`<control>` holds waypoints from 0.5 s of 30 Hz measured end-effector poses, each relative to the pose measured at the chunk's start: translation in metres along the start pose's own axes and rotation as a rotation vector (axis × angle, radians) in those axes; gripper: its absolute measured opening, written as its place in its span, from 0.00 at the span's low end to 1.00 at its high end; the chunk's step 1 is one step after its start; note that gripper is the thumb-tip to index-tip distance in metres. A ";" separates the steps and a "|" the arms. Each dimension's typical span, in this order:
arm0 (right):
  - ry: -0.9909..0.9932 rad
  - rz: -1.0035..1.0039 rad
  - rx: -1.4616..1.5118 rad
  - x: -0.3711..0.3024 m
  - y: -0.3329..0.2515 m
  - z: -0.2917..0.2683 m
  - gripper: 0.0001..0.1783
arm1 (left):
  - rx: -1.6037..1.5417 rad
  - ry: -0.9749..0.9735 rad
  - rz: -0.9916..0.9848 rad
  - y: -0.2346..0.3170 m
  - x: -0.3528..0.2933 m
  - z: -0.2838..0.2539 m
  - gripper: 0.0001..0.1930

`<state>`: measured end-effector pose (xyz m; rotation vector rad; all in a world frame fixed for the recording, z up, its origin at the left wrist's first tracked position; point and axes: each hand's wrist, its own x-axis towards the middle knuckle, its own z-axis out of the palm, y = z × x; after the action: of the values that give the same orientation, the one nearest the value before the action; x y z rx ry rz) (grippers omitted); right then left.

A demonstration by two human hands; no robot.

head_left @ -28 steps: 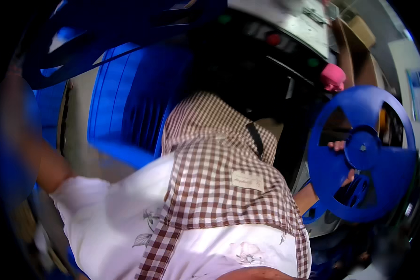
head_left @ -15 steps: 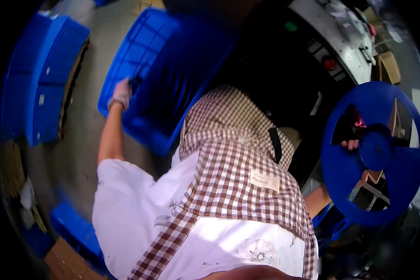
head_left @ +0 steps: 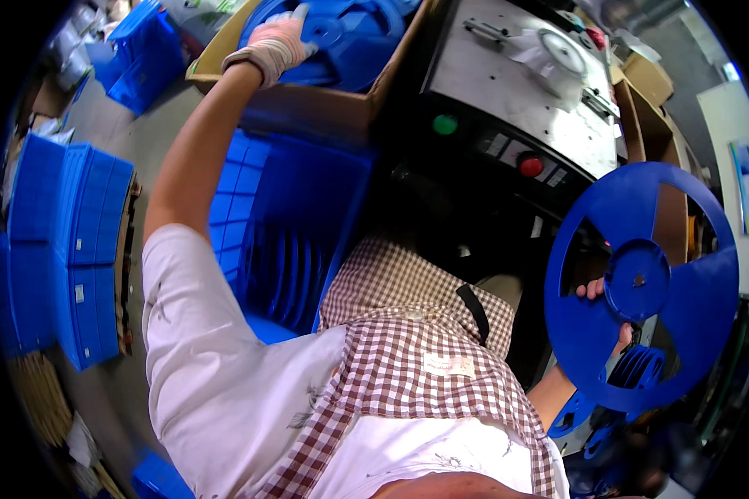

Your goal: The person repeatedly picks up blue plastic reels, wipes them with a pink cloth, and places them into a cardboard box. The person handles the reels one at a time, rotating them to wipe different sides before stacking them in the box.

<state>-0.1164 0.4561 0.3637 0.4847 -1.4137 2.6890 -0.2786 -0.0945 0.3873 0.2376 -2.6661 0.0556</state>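
Observation:
My right hand (head_left: 592, 289) grips a large blue plastic reel disc (head_left: 701, 287) with a round hub and wide cut-outs. Fingertips show through one opening; the disc covers most of that hand. My left hand (head_left: 279, 43), in a pale glove, lies over similar blue reel discs (head_left: 354, 50) in a cardboard box (head_left: 308, 108) at the far side. Its fingers are stretched out and apart, and whether they touch the top disc is hard to tell. Below that arm stands a blue crate (head_left: 262, 328) with several blue discs on edge inside.
A machine with a metal top (head_left: 508, 91), a green button (head_left: 444, 124) and a red button (head_left: 530, 165) stands ahead to the right. Stacked blue bins (head_left: 87, 249) stand on a pallet at left. More blue reels (head_left: 641, 366) sit beneath the held disc.
My left hand has moved from the blue crate up to the discs in the cardboard box. My right hand still holds its disc; the whole view has shifted.

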 end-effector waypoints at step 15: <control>-0.021 0.089 0.167 -0.006 0.006 0.022 0.36 | 0.214 0.205 0.050 -0.018 0.019 -0.050 0.39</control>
<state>-0.1065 0.4350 0.3686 0.4738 -1.2496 2.8968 -0.2699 -0.1111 0.4408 0.2198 -2.4611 0.3626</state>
